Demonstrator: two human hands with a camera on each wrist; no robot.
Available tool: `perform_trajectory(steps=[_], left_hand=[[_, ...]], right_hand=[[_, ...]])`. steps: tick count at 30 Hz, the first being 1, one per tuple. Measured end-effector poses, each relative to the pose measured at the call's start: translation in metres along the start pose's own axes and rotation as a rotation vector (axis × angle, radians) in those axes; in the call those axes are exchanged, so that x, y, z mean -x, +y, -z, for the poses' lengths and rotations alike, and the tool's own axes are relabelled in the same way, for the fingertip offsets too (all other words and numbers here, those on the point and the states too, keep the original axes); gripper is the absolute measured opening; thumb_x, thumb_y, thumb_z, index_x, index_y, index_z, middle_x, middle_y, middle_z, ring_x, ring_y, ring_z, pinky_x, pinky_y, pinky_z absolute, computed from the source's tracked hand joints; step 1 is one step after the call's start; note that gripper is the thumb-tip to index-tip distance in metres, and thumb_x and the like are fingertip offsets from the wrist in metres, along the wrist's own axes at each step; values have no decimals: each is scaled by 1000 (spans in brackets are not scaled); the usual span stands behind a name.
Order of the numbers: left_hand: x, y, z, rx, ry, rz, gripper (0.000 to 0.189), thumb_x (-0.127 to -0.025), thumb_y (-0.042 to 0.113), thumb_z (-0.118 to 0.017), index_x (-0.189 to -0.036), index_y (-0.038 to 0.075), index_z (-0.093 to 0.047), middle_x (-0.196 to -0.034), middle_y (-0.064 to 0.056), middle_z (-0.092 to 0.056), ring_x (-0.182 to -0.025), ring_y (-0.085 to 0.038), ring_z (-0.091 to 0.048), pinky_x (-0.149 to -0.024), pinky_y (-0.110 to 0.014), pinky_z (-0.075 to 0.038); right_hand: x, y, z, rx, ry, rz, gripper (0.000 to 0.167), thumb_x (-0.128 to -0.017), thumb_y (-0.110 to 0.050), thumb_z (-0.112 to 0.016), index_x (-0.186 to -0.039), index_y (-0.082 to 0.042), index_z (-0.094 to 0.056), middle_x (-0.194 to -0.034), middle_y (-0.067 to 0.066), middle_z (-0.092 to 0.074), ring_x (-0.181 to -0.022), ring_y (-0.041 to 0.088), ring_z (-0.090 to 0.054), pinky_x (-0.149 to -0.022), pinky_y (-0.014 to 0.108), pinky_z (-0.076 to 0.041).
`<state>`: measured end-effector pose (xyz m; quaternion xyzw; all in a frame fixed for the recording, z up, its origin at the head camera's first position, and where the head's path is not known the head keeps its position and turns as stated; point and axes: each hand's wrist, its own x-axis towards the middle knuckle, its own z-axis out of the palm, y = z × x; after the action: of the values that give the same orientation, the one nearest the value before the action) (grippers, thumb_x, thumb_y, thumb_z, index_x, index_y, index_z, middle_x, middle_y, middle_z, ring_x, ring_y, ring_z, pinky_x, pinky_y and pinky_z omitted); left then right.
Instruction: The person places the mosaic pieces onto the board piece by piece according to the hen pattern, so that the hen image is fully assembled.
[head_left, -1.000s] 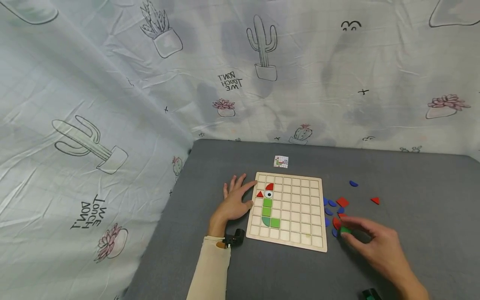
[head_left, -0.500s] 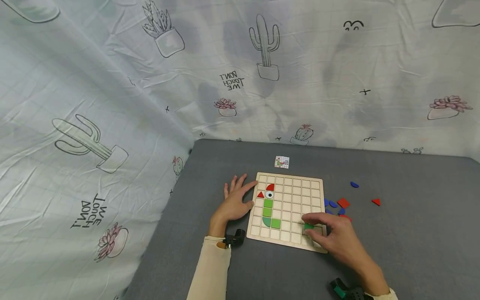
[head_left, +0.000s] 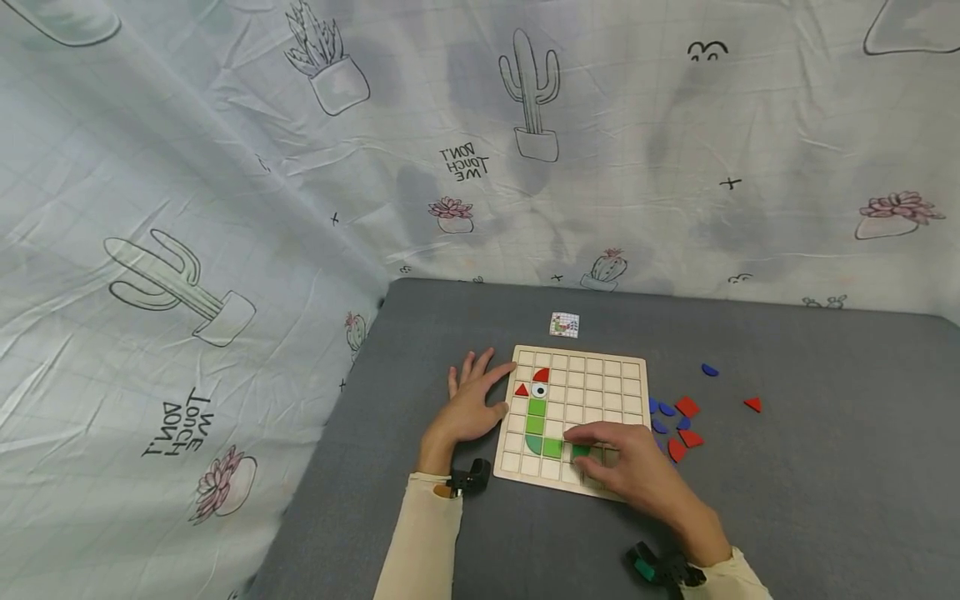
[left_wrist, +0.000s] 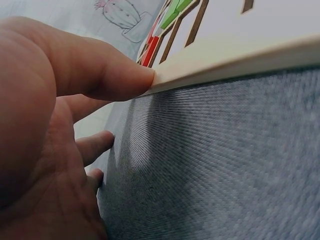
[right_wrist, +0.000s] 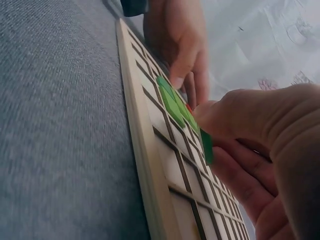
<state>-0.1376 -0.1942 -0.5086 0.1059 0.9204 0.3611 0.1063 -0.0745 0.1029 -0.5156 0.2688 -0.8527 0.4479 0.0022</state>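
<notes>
Between its thumb and fingers my right hand [head_left: 639, 468] pinches a green tile [right_wrist: 206, 146], seen edge-on in the right wrist view, over the lower part of a wooden grid board [head_left: 611, 385]. Left of that tile, a green square [head_left: 552, 448] lies in a cell beside a rounded green piece [head_left: 533, 445]. Above them run more green squares [head_left: 536, 416], a round eye tile [head_left: 539, 390], a red quarter-round [head_left: 542, 375] and a red triangle [head_left: 521, 389]. My left hand [head_left: 470, 408] spreads its fingers at the board's left edge, the thumb [left_wrist: 132, 80] touching the rim.
Several loose blue half-rounds [head_left: 667, 409] and red pieces [head_left: 686, 407] lie right of the board on the grey table [head_left: 840, 433]. A red triangle [head_left: 753, 404] lies farther right. Behind the board is a small printed card [head_left: 564, 325]. A patterned cloth [head_left: 637, 125] hangs behind the table.
My right hand has moved left with the green tile, from the loose pieces beside the board to over its lower cells. My left hand stays at the board's edge.
</notes>
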Motion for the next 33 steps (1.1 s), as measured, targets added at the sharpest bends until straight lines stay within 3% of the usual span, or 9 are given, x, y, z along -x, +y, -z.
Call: perform_trajectory(steps=[6, 22, 26, 29, 33], left_hand=[[1, 0, 0, -3, -4, 5, 68, -98, 9, -67, -164, 21, -54, -183, -16, -20, -172, -43, 2, -132, -72, 11], [3, -3, 4, -8, -12, -8, 69, -99, 8, -67, -165, 21, -52, -184, -15, -18, -172, -42, 3, -132, -71, 10], [5, -4, 5, 0, -14, -11, 69, -99, 8, -67, -165, 21, -52, -184, -15, -18, -172, -42, 4, -132, -71, 11], [5, -4, 4, 2, -16, -11, 69, -99, 8, -67, -165, 21, -52, -184, -15, -18, -172, -42, 4, -132, -71, 12], [5, -3, 4, 2, -15, -9, 69, -99, 8, -68, -165, 21, -53, -184, -15, -19, -172, -42, 3, -132, -71, 12]], right_hand=[[-6, -4, -6, 59, -34, 17, 39, -88, -3, -88, -122, -19, -83, -120, -12, -82, -114, 10, -77, -96, 41, -64], [-9, -7, -18, 83, 27, -1, 38, -84, 0, -91, -118, -15, -84, -117, -8, -83, -110, 9, -78, -93, 37, -66], [-4, -7, -16, 83, 86, 21, 38, -83, -2, -92, -118, -14, -84, -114, -6, -84, -104, 11, -80, -88, 38, -67], [5, -6, -9, 46, 140, 10, 37, -84, -4, -93, -118, -14, -84, -111, -5, -84, -100, 12, -81, -85, 34, -66], [25, 2, 7, -12, 197, -40, 36, -85, -4, -92, -119, -16, -84, -110, -4, -85, -96, 8, -79, -82, 19, -60]])
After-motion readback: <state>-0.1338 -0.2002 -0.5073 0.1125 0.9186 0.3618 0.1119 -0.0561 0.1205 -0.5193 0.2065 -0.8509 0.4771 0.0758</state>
